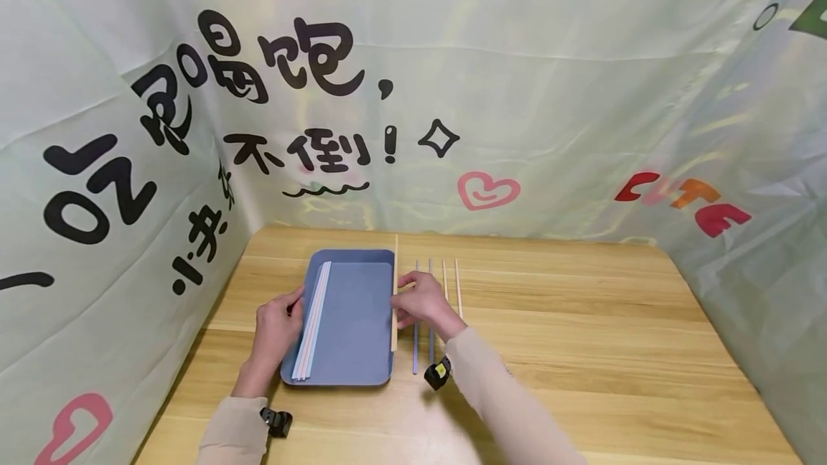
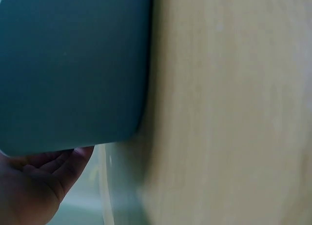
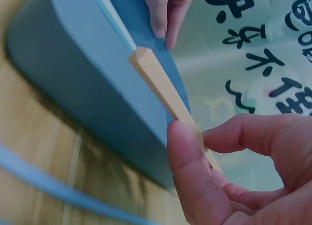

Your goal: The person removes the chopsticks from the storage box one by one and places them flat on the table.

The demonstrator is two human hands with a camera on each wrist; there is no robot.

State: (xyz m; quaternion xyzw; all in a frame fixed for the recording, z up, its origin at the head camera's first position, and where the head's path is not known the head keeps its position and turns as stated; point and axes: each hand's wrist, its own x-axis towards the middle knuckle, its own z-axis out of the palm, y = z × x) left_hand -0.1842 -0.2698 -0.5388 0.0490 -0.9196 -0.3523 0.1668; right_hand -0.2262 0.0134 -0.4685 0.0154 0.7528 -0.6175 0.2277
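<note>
A blue-grey rectangular tray (image 1: 355,321) lies on the table, and several pale pink and light-blue chopsticks (image 1: 312,321) rest along its left side. My left hand (image 1: 274,325) grips the tray's left rim; in the left wrist view its fingers (image 2: 70,164) are curled at the edge. With thumb and fingers, my right hand (image 1: 423,300) pinches a light wooden chopstick (image 1: 395,271) that runs lengthwise along the tray's right rim. The right wrist view shows the squared end of this chopstick (image 3: 163,88) angled over the rim.
Right of the tray, two blue chopsticks (image 1: 416,354) and two light wooden chopsticks (image 1: 459,285) lie roughly parallel on the wooden table (image 1: 581,350). Printed fabric (image 1: 555,113) walls in the back and both sides.
</note>
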